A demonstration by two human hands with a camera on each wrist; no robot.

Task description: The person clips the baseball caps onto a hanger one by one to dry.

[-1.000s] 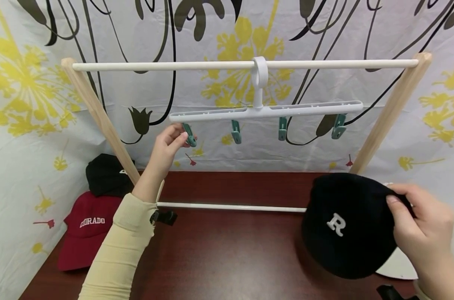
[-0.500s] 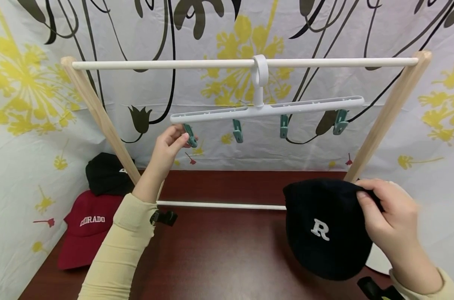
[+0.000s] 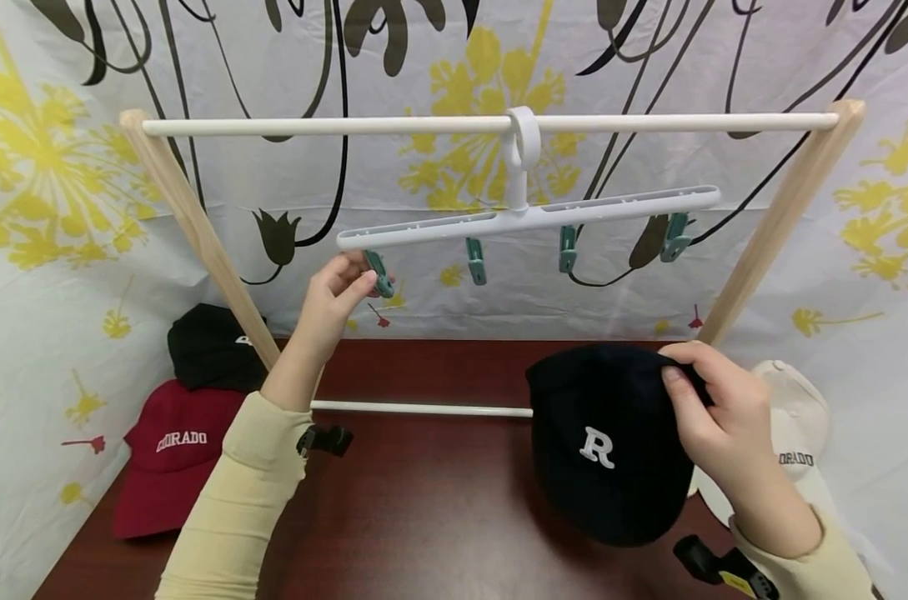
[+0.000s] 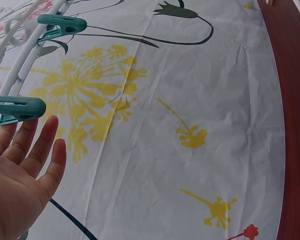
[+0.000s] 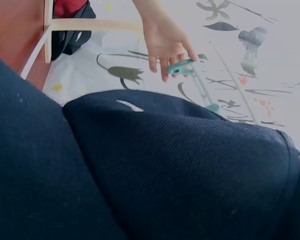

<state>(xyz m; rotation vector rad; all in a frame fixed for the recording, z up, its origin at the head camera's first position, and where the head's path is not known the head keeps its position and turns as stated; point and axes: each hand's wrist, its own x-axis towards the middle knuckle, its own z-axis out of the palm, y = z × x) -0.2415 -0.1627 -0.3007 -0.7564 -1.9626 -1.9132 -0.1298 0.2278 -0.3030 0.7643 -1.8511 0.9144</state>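
In the head view my left hand [image 3: 335, 298] pinches the leftmost green clip [image 3: 378, 273] between thumb and fingers. That clip hangs from a white clip hanger [image 3: 454, 227] whose left end dips below its right. In the left wrist view the fingers sit against the same clip [image 4: 20, 107]; the thumb is not visible there. My right hand [image 3: 727, 408] grips the edge of a dark baseball cap [image 3: 611, 492] with a white letter R, held in front of the rack, lower right of the hanger. The cap's dark fabric [image 5: 180, 165] fills much of the right wrist view.
A rack with a white rod [image 3: 296, 127] and wooden legs [image 3: 198, 233] carries the hanger. Several more green clips hang from it. A red cap [image 3: 172, 467] and a black cap [image 3: 213, 346] lie at left; a cream cap [image 3: 795, 408] lies right, behind my right hand.
My right hand has carried the dark cap leftward, bringing the cream cap into sight. The left hand stays at its clip, while the hanger has turned slightly.
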